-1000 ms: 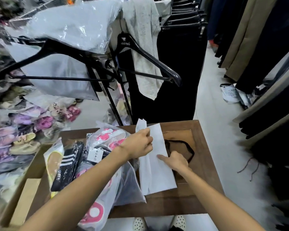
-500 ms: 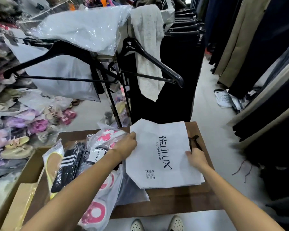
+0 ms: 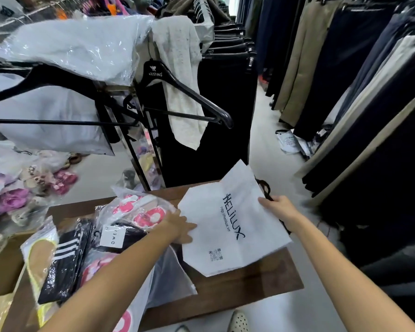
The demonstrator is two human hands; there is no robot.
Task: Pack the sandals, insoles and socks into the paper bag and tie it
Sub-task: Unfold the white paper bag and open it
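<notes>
On the wooden table [image 3: 249, 293] a white paper bag [image 3: 228, 226] printed with black lettering lies flat, still folded, with the left hand [image 3: 177, 227] gripping its left edge, thumb on top, and the right hand [image 3: 279, 208] holding the right edge where the black cord handles [image 3: 265, 188] poke out. Just left of the bag sit the goods in clear wrappers: pink-and-white sandals [image 3: 139, 208], black socks with white stripes [image 3: 65, 257], and a tan insole [image 3: 37, 257] edged in yellow, all touching or overlapping one another, beside a cardboard box [image 3: 0, 267].
</notes>
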